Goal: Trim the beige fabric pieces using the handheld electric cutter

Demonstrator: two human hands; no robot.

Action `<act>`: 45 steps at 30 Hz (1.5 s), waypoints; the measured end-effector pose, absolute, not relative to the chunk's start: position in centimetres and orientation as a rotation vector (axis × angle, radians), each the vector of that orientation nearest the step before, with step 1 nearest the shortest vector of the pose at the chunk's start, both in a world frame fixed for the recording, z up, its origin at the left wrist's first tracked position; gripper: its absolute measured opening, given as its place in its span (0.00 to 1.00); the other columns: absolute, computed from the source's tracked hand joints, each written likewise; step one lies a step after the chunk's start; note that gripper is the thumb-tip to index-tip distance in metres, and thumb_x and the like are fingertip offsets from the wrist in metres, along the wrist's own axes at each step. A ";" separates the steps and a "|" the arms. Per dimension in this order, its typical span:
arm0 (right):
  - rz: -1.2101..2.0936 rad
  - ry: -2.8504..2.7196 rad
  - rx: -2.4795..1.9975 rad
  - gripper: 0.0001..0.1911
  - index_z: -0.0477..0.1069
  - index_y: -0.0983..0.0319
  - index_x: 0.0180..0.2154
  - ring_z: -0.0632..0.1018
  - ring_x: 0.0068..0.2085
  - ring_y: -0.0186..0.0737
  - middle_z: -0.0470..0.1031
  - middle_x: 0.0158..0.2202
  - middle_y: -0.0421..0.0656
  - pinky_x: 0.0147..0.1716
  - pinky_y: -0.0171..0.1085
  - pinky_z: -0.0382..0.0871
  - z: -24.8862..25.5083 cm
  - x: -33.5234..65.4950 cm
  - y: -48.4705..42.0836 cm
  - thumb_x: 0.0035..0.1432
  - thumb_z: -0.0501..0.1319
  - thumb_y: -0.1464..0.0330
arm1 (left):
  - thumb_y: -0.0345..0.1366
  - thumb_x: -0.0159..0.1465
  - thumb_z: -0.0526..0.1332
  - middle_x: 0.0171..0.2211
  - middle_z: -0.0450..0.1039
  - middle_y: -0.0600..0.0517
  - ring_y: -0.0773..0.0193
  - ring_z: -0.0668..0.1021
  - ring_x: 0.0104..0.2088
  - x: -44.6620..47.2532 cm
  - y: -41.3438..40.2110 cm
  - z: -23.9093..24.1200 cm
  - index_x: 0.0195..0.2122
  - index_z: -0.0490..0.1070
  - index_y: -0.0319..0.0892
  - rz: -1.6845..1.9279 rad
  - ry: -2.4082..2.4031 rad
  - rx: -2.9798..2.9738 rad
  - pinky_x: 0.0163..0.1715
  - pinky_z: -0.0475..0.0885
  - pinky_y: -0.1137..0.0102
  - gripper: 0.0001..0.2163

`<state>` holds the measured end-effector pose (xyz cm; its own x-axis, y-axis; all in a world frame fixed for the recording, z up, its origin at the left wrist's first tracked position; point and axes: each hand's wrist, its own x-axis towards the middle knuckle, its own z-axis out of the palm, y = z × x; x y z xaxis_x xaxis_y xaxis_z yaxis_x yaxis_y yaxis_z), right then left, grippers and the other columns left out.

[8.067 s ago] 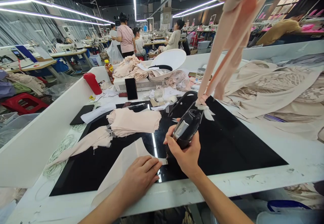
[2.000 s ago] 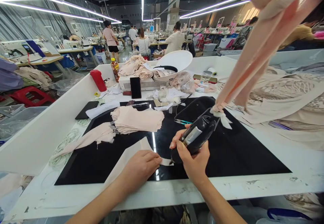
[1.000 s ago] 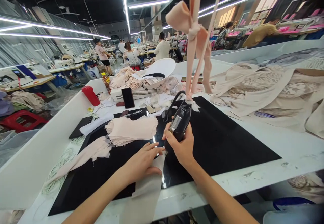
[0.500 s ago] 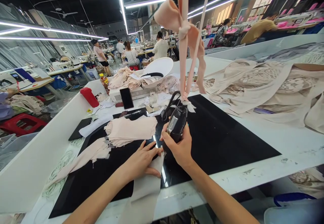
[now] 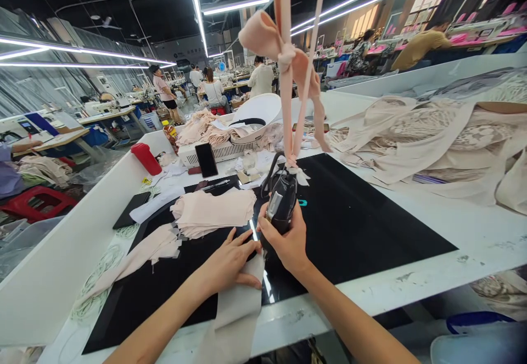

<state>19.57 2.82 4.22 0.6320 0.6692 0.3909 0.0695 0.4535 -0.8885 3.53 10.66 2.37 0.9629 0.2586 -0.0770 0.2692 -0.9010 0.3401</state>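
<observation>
My right hand (image 5: pixel 288 243) is wrapped round a black handheld cutting tool (image 5: pixel 280 202) that stands upright on the black work surface (image 5: pixel 362 221) and hangs from pink fabric strips (image 5: pixel 288 78) tied overhead. My left hand (image 5: pixel 230 262) lies flat with spread fingers on a pale beige fabric piece (image 5: pixel 236 312) that droops over the table's front edge, right beside the tool's tip. A stack of cut pink pieces (image 5: pixel 214 210) lies just behind my left hand, with a longer pink piece (image 5: pixel 144 251) to its left.
A white basket (image 5: pixel 222 147) with fabric, a phone (image 5: pixel 206 160), a red bottle (image 5: pixel 144 158) and a white bowl (image 5: pixel 263 108) stand at the back. Beige lace fabric (image 5: pixel 432 133) covers the right side. White walls (image 5: pixel 53 243) border the table. People work at distant sewing tables.
The fabric piece was turned so it now hangs over the front edge. My left hand went from pressed flat with closed fingers to spread fingers. The tool rose to upright and shifted slightly left.
</observation>
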 end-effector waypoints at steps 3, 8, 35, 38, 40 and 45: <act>0.422 -0.835 -1.056 0.16 0.67 0.56 0.41 0.74 0.30 0.36 0.74 0.33 0.37 0.32 0.39 0.75 4.2 19.4 2.8 0.53 0.69 0.63 | 0.55 0.58 0.74 0.71 0.60 0.37 0.39 0.56 0.74 3.6 10.7 2.5 0.61 0.69 0.44 -0.068 0.389 2.757 0.70 0.48 0.34 0.34; 0.394 -0.850 -1.058 0.14 0.67 0.56 0.39 0.74 0.30 0.36 0.74 0.32 0.36 0.32 0.38 0.74 4.6 18.9 3.0 0.52 0.69 0.64 | 0.55 0.58 0.74 0.72 0.58 0.36 0.40 0.56 0.74 3.8 10.8 2.3 0.68 0.63 0.44 -0.067 0.359 2.773 0.71 0.47 0.35 0.41; 0.440 -0.833 -1.003 0.16 0.66 0.56 0.42 0.76 0.29 0.36 0.76 0.32 0.37 0.31 0.39 0.76 4.8 19.5 2.6 0.54 0.69 0.63 | 0.51 0.62 0.74 0.59 0.75 0.46 0.44 0.64 0.70 3.7 11.4 2.9 0.51 0.73 0.48 -0.110 0.337 2.717 0.70 0.47 0.36 0.22; 0.440 -0.815 -1.009 0.16 0.66 0.55 0.43 0.76 0.30 0.37 0.75 0.33 0.37 0.32 0.39 0.76 4.7 19.9 2.8 0.54 0.69 0.63 | 0.48 0.61 0.75 0.55 0.77 0.49 0.45 0.63 0.71 3.8 11.4 3.5 0.51 0.72 0.49 -0.169 0.367 2.676 0.70 0.45 0.35 0.21; 0.441 -0.810 -1.014 0.17 0.66 0.55 0.43 0.76 0.30 0.37 0.75 0.33 0.37 0.32 0.38 0.76 4.7 20.0 3.0 0.54 0.69 0.63 | 0.48 0.61 0.74 0.55 0.77 0.49 0.46 0.62 0.72 3.8 11.4 3.6 0.51 0.72 0.49 -0.176 0.364 2.667 0.70 0.44 0.36 0.21; 0.447 -0.811 -1.021 0.18 0.66 0.56 0.43 0.76 0.31 0.36 0.74 0.34 0.37 0.32 0.38 0.75 4.6 19.7 3.0 0.54 0.69 0.63 | 0.49 0.61 0.74 0.58 0.75 0.47 0.46 0.65 0.70 3.6 11.6 3.3 0.49 0.72 0.48 -0.127 0.341 2.699 0.71 0.46 0.38 0.20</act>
<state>19.67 2.98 4.56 0.6352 0.6705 0.3834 0.0341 0.4715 -0.8812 3.65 11.55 3.29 0.9659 0.2183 -0.1390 0.2561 -0.8839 0.3913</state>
